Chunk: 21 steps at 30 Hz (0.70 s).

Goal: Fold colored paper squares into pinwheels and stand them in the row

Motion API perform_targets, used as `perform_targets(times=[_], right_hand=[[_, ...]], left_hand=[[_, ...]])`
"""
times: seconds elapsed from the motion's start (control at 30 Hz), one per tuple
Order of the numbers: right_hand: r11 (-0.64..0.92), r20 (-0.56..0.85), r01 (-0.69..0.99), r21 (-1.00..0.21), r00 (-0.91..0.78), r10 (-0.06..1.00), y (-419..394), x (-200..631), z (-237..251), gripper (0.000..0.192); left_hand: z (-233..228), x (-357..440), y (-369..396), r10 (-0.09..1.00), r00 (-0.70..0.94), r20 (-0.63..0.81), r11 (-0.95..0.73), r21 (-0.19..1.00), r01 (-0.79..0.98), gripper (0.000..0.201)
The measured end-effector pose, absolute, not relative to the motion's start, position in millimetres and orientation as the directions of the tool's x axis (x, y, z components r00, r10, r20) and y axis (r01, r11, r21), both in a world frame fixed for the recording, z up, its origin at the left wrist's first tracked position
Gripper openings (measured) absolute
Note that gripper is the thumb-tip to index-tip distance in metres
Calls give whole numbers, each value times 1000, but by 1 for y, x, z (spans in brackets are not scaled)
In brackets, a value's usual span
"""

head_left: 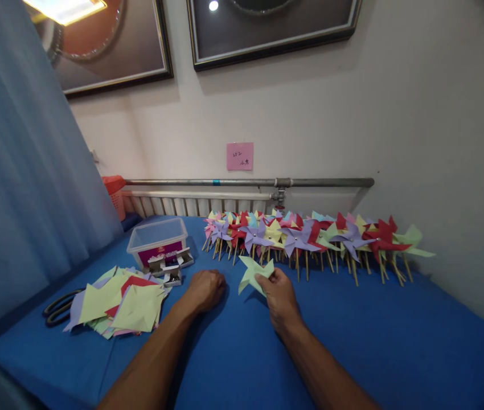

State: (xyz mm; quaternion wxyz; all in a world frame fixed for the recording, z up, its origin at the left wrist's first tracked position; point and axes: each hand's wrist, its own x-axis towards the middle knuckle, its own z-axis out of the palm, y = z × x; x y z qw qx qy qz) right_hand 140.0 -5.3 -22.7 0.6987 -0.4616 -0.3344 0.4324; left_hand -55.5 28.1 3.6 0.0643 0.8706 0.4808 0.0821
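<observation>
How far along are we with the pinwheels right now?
Done: a long row of finished pinwheels on sticks lies along the wall. In hand: the right hand pinches a folded green paper piece, with no stick on it; the left hand rests closed on the blue table. Left: a stack of cut paper squares beside the scissors.
</observation>
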Motion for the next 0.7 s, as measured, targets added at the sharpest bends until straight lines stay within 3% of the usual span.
perform_targets(times=[0.23,0.33,0.4,0.47,0.57,0.7], right_hand=[[184,53,-310,-933,386,921,-5,140,-25,28],[179,48,-312,-933,386,921,-4,140,-26,29],[182,50,-318,-930,383,923,-3,139,-28,30],[190,57,-322,-928,379,924,-2,138,-29,30],[201,66,-332,-922,376,924,-2,135,-30,30],[208,72,-348,-914,367,928,-5,131,-27,27]], left_hand=[[-9,-61,36,865,488,119,-498,325,804,17],[-8,-61,39,896,426,126,-411,599,687,15],[-5,-58,38,911,391,128,-319,822,473,17],[-1,-52,34,918,361,162,-263,932,251,21],[3,-40,25,914,327,240,-279,957,79,19],[5,-28,14,924,295,245,-258,966,4,14]])
